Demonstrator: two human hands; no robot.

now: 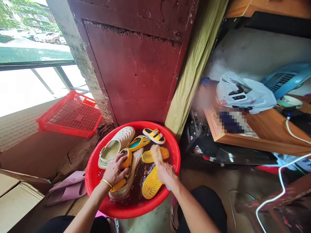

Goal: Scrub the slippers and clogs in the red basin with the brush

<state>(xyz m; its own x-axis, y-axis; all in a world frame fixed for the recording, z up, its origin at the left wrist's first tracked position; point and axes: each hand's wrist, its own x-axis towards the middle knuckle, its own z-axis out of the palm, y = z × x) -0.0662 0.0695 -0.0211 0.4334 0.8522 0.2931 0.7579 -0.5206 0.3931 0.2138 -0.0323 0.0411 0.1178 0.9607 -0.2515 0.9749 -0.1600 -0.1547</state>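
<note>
A round red basin (91,183) holds dark water and several shoes. My left hand (116,171) is closed over a yellow clog (128,161), which lies on a pale, wet shoe (135,171). In my right hand (168,174) is a scrubbing brush (156,153); its light bristles are blurred and a bit of blue shows below the hand. Beside this hand lies a yellow sole (150,184), turned up. Behind it floats another yellow sole (148,156). Toward the back are a white clog (122,138), a yellow clog with teal lining (139,142) and a small yellow slide (155,136).
A red door panel (136,74) stands right behind the basin. Mauve slippers (70,187) lie left of it, below a red plastic crate (70,115) on cardboard. At right, a wooden desk (243,140) bears a white plastic bag (245,92); a white cable (280,178) hangs down.
</note>
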